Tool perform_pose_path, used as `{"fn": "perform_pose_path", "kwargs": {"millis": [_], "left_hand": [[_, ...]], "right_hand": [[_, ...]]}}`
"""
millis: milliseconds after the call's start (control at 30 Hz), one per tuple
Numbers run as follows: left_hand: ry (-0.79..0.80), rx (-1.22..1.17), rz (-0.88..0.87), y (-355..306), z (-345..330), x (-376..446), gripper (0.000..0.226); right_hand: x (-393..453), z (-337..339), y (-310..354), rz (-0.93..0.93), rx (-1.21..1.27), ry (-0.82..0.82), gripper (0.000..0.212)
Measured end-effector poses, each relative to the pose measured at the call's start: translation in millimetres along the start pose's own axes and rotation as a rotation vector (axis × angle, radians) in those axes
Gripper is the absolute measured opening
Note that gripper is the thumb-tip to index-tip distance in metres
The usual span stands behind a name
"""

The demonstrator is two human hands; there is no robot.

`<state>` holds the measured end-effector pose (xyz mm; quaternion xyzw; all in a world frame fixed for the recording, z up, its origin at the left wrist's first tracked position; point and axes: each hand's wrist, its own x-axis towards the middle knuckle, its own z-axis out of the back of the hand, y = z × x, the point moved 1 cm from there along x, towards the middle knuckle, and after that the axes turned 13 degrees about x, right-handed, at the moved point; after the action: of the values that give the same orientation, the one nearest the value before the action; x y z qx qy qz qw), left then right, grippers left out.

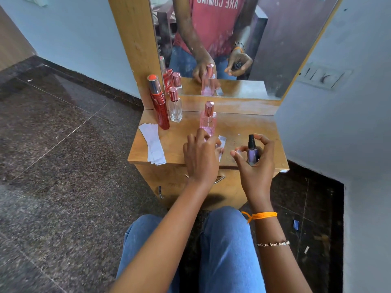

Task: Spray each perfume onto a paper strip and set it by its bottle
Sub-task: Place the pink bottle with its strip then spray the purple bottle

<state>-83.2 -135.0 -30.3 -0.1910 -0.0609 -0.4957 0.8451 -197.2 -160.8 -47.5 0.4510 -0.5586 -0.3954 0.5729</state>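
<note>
My right hand point(256, 163) grips a small purple spray bottle point(252, 154) with a black nozzle, uncapped, held above the front right of the wooden dressing table point(254, 125). My left hand point(201, 157) rests on a white paper strip point(221, 142) lying just in front of a pink bottle point(208, 119) with a rose-gold cap. At the back left stand a tall red bottle point(159, 106) and a clear square bottle point(175, 106). A pile of blank paper strips point(153, 142) lies at the table's left front.
A mirror point(232, 45) in a wooden frame rises behind the table and reflects the bottles and my hands. A wall with a switch plate point(323, 76) is close on the right. The floor is dark speckled stone point(63, 144). My knees in blue jeans are below.
</note>
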Motion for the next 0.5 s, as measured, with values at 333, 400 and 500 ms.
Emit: {"fn": "perform_pose_path", "kwargs": {"millis": [333,400,500], "left_hand": [[0.078,0.075,-0.115,18.3,0.5,-14.0,0.036],[0.072,0.076,-0.101,13.8,-0.9,-12.4,0.039],[0.036,0.055,-0.065,5.2,-3.3,-12.8,0.037]], "right_hand": [[-6.0,1.6,-3.7,0.006,-0.001,0.005,0.053],[-6.8,1.2,-2.5,0.006,-0.003,0.007,0.054],[-8.0,2.5,-1.2,0.013,-0.005,0.008,0.054]]}}
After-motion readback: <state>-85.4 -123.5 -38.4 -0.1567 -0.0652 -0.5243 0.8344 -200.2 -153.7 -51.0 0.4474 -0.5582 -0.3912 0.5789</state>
